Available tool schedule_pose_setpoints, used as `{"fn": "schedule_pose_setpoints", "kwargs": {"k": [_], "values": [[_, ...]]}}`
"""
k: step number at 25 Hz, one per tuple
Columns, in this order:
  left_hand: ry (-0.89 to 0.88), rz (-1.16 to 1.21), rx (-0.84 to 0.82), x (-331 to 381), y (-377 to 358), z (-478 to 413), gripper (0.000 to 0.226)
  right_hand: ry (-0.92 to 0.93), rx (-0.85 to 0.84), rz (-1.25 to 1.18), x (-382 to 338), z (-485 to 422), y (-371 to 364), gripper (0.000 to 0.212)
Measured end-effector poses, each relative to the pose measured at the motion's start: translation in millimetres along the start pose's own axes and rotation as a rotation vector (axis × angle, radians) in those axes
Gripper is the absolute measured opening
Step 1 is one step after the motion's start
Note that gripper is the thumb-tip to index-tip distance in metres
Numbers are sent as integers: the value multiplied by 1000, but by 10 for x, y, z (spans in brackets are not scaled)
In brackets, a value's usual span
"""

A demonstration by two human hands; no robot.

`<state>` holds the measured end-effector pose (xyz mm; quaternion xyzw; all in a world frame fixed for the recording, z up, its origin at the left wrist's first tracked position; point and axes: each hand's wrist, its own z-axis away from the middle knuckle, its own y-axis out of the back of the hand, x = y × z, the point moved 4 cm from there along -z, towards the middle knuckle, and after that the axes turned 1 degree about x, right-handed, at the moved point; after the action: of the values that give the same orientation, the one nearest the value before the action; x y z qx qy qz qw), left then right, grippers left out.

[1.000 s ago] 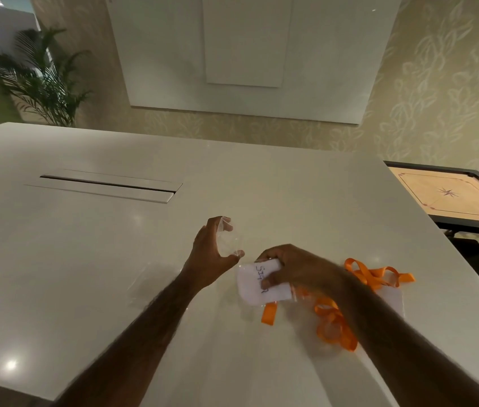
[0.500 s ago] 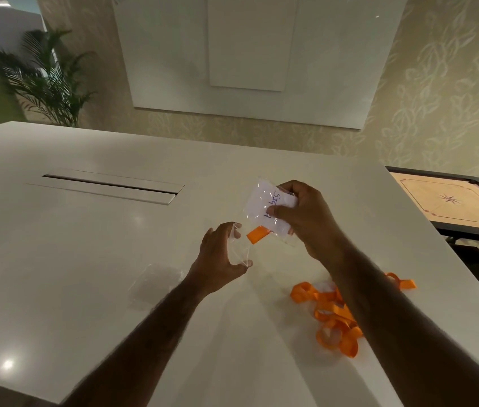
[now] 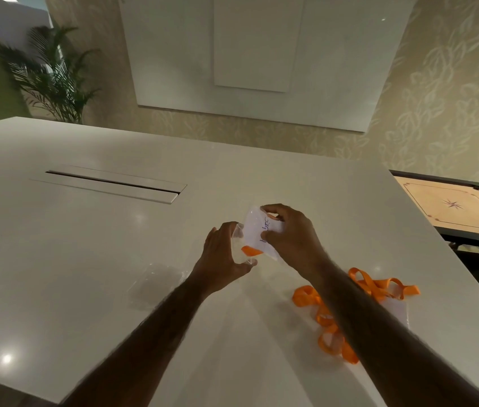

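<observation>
My right hand grips a white name card with blue handwriting, held above the white table. My left hand holds a clear plastic badge sleeve by its edge, right beside the card. An orange strap end shows between the two hands, behind the clear plastic. Whether the card is inside the sleeve I cannot tell.
A tangle of orange lanyards lies on the table under my right forearm, with another white card beneath it. A clear sleeve lies left of my left arm. A cable slot sits further back; a carrom board stands right.
My right hand lifted the card off the table, away from the lanyard pile, then brought it down and left against the clear sleeve in my left hand. The left hand stayed roughly in place.
</observation>
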<state>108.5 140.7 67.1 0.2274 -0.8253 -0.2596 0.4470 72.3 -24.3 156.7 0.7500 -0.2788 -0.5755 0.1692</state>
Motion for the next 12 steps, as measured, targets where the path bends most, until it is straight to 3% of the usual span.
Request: {"fn": "schedule_pose_setpoints", "kwargs": {"k": [6, 9, 12], "values": [[-20, 5, 11, 50, 6, -28, 69, 1, -86, 104, 29, 12, -36, 34], [-68, -18, -9, 85, -3, -48, 68, 9, -148, 208, 51, -26, -93, 5], [-165, -54, -33, 140, 6, -85, 60, 6, -166, 195, 61, -79, -131, 28]]}}
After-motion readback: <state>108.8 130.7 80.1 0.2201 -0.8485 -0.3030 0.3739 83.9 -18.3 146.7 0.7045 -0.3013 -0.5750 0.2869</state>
